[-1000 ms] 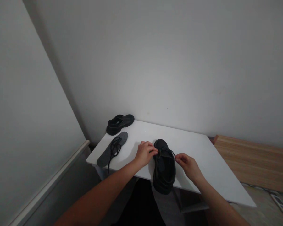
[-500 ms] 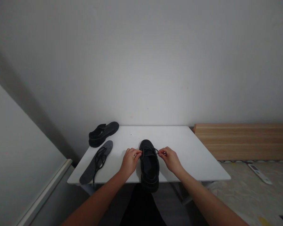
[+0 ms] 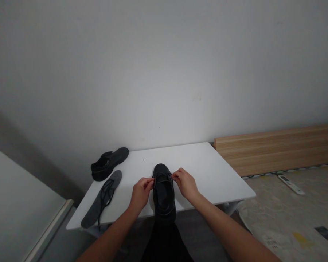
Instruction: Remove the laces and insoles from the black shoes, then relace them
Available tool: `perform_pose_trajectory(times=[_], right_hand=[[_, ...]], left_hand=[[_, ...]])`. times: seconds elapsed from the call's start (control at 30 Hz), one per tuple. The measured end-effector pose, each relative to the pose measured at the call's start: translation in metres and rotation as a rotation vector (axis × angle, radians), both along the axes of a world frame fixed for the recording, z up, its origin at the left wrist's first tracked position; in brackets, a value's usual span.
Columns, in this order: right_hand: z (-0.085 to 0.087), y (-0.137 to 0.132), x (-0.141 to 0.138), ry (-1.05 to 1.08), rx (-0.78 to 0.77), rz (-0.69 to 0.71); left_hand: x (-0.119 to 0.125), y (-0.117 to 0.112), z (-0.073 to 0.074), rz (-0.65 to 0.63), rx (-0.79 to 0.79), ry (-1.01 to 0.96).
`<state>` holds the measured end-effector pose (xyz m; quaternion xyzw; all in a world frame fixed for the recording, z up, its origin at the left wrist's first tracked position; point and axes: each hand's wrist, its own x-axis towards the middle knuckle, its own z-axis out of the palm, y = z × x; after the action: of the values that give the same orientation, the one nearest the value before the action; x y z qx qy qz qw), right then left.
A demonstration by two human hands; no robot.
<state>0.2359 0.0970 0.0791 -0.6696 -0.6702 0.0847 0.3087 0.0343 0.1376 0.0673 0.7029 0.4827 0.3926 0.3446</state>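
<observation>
A black shoe (image 3: 164, 194) lies on the white table (image 3: 213, 174), toe pointing away from me, heel over the near edge. My left hand (image 3: 141, 191) is at the shoe's left side, fingers pinched on its black lace. My right hand (image 3: 185, 183) is at the right side, also pinched on the lace, near the front eyelets. The lace itself is thin and hard to follow between the fingers.
A second black shoe (image 3: 108, 163) sits at the table's far left corner. A grey insole (image 3: 101, 200) with a loose black lace (image 3: 105, 192) on it lies along the left edge. A wooden board (image 3: 276, 147) leans at the wall on the right; a remote (image 3: 288, 183) lies on the floor.
Both hands have drawn closer to the shoe, the right hand moving in from the side. The view has swung to the right, so the table and shoes now sit further left.
</observation>
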Motion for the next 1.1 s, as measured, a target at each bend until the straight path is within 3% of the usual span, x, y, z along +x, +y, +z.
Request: perform_pose_trajectory(times=[0.17,0.37,0.6,0.77,0.97,1.1], right_hand=[[-0.002,0.001,-0.003,0.045,0.005,0.046],[0.01,-0.001,-0.01,0.115,-0.072,0.07],[0.021,0.0,-0.025,0.03,-0.164,0.088],[0.014,0.003,-0.027,0.032,-0.196,0.103],[0.018,-0.003,-0.037,-0.225,-0.178,0.095],[0.021,-0.004,-0.042,-0.432,-0.156,0.062]], left_hand=[[0.002,-0.012,0.009,-0.026,0.113,0.079],[0.004,-0.016,0.006,-0.067,0.151,0.082],[0.004,-0.018,0.003,0.012,0.077,-0.018],[0.004,-0.023,0.007,-0.072,0.271,0.152],[0.004,-0.018,0.007,-0.028,0.22,0.151],[0.002,-0.013,0.008,-0.064,0.198,0.206]])
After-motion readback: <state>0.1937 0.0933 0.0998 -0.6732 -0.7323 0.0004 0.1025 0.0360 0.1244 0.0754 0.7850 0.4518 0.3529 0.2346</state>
